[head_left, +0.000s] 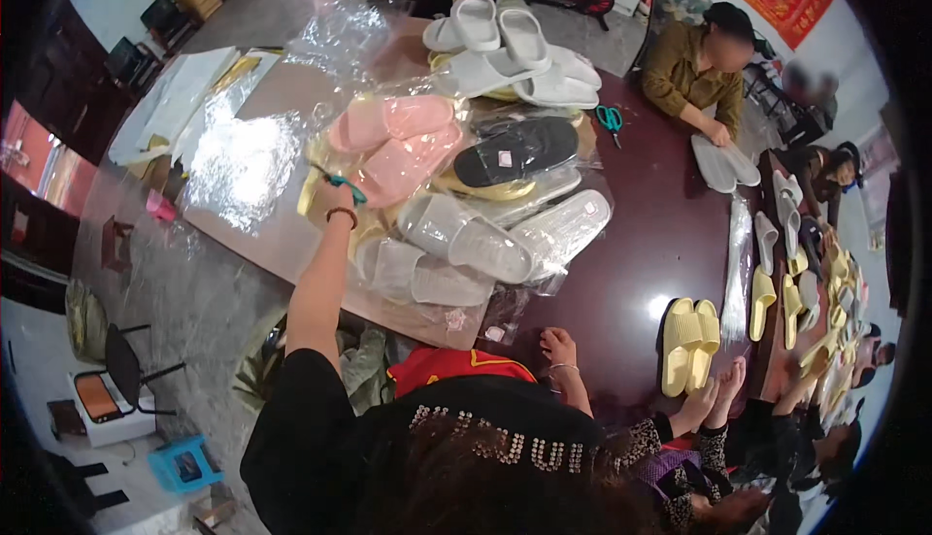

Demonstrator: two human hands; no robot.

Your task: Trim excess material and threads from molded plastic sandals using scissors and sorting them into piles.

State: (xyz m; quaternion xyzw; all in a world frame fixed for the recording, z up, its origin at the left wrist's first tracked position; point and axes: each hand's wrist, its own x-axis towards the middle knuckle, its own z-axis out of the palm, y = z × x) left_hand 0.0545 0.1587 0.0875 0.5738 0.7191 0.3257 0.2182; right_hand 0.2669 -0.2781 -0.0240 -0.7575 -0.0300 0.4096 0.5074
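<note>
My left hand reaches forward to the far-left side of the slipper pile, closed round teal-handled scissors. Beside it lie pink slippers in clear plastic; part of a yellow slipper shows past my fingers. My right hand is by the near table edge, fingers curled; whatever may be in it is hidden. Between my arms, bagged pale grey slippers and a white one overlap. A bagged black slipper lies on a yellow one farther back.
More grey slippers are stacked at the back. Another pair of scissors lies right of the pile. Yellow slippers stand to the right, close to another person's hands. Plastic sheets cover the table's left. People sit and stand around it.
</note>
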